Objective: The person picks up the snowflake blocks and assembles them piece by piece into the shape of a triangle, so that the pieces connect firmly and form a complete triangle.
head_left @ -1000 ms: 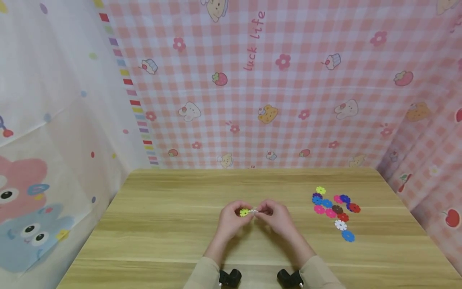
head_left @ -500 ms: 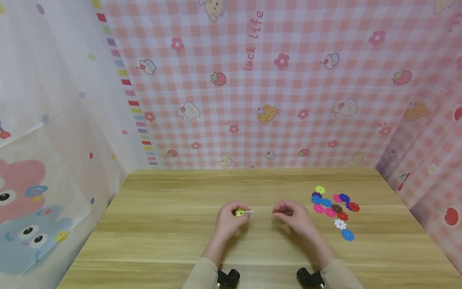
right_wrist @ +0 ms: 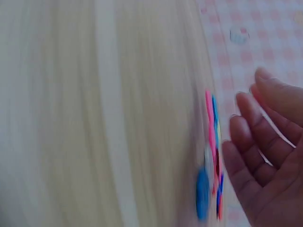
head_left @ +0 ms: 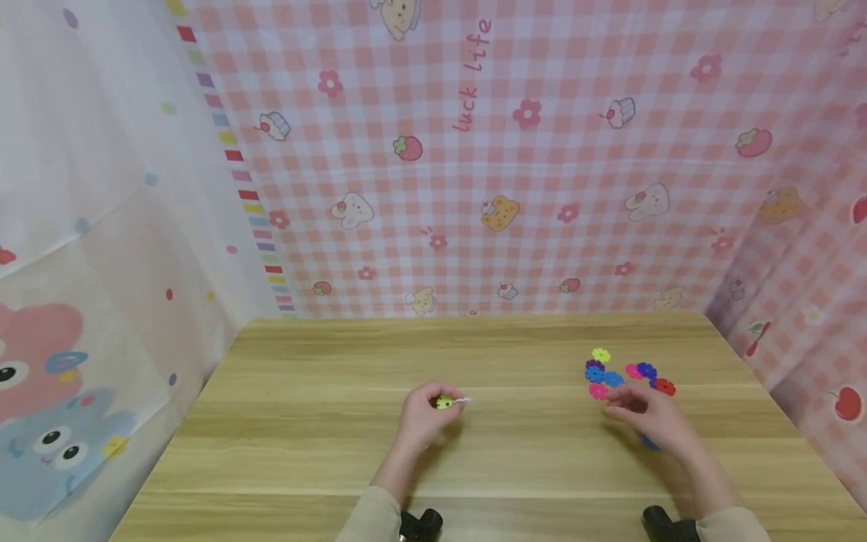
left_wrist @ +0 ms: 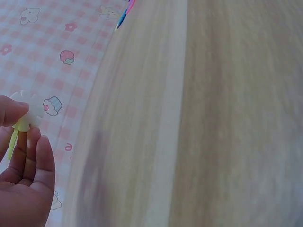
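My left hand (head_left: 423, 421) pinches a yellow notched flower-shaped disc (head_left: 443, 403) joined crosswise to a white disc (left_wrist: 32, 113), above the middle of the table. In the left wrist view the thumb lies over the white disc and the yellow one shows edge-on below. On the right, my right hand (head_left: 653, 423) hovers over the group of loose discs with its fingers loosely bent and nothing between them. It hides several of them in the head view. A pink disc (head_left: 599, 391) lies right by its fingertips, and a blue disc (right_wrist: 202, 191) shows below the hand.
Around the right hand lie a yellow disc (head_left: 600, 354), a light blue disc (head_left: 613, 379), a dark blue disc (head_left: 646, 370) and a red disc (head_left: 666, 388). The wooden table (head_left: 325, 436) meets a pink checked cloth (head_left: 501, 150) at the back.
My right hand has left the joined discs and swung right, over the loose discs. My left hand has shifted slightly left, still holding the yellow and white discs.
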`<state>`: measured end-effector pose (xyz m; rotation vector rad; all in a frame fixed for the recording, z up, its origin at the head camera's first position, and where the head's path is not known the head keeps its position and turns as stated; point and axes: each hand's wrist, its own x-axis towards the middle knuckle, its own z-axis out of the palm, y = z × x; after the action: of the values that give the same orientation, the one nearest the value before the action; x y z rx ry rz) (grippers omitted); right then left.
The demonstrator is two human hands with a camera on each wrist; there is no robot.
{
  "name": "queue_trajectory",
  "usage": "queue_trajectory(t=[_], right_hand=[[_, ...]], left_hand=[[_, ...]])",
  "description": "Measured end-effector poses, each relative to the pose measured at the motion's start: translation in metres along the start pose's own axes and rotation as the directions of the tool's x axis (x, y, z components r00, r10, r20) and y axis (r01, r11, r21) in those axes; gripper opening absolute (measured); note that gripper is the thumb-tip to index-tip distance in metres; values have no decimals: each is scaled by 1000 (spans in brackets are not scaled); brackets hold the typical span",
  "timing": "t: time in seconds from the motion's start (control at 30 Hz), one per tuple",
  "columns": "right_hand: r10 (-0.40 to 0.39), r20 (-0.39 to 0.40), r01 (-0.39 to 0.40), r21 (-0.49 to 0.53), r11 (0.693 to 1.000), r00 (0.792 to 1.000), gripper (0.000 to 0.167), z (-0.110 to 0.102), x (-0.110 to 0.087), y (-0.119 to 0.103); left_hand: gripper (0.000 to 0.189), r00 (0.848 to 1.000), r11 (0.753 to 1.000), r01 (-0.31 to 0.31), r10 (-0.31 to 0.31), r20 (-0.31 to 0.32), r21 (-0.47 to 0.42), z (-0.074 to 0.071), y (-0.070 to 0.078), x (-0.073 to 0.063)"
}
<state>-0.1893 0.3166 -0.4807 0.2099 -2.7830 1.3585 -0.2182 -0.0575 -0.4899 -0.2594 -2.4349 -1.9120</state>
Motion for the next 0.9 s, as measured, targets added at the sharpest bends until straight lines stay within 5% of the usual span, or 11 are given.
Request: queue_trajectory(t=[0.33,0.9], right_hand=[[65,71,-59,-80,995,995,27,-38,-23,33],[-114,89,119,-53,991,990,33,-40,-34,61]], left_hand=[[8,1000,997,-21,20,14,76,-8,-5,-1],[9,999,994,-37,33,43,99,-8,-7,0]])
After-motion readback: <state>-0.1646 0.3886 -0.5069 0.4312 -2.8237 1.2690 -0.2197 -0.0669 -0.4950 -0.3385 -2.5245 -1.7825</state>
